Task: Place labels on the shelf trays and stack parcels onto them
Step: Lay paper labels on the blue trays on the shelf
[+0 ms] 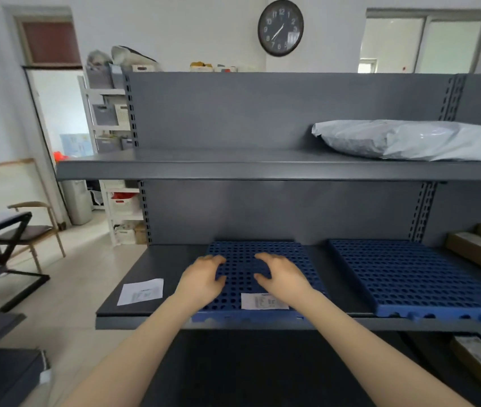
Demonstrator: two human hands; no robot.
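Label [263, 301] at left tray's [242, 259] front edge: print blurred, right end under right hand [284, 279]. Loose label [141, 291], shelf's [174, 254] front-left corner: print illegible. Right tray [415, 277], bag [409, 139], boxes [480, 251]: cut by right edge.

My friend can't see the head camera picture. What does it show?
Two bare hands, left hand and right hand, hover over a blue tray bearing a label. A second label lies left, another tray right, a grey parcel above.
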